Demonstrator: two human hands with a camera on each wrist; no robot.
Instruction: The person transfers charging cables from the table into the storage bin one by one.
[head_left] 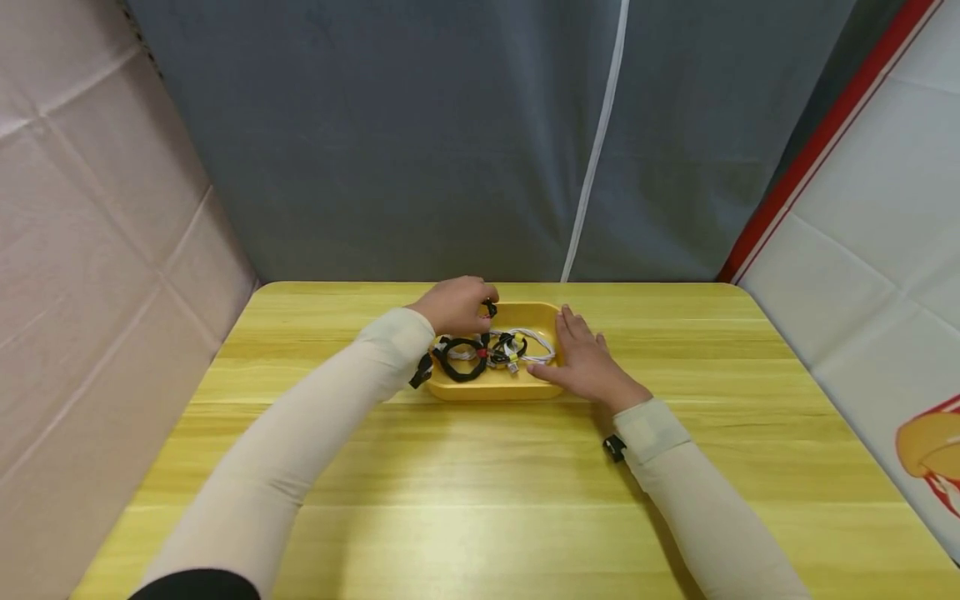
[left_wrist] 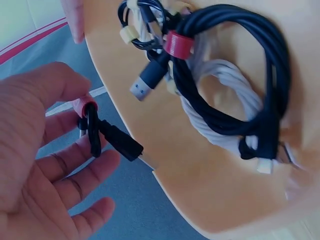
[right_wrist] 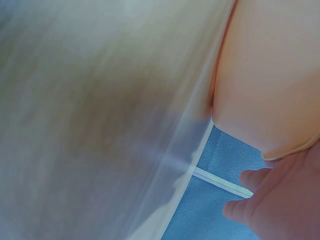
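Above tray (head_left: 525,315) far rim, left hand (head_left: 455,305) pinches black cable (left_wrist: 107,132).

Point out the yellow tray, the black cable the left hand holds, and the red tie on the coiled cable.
yellow tray (head_left: 495,388), head view, near rim.
black cable (left_wrist: 117,140), left wrist view, plug body.
red tie (left_wrist: 178,44), left wrist view, middle of the band.

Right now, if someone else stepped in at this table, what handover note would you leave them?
Left hand: pinches a small black cable bundle with a red tie at the far left corner of the yellow plastic tray.
Right hand: flat, fingers straight, steadying the tray's right side.
In the tray: a coiled black cable and a coiled white cable.
Done: cannot tell.
Left: the tray's cables.
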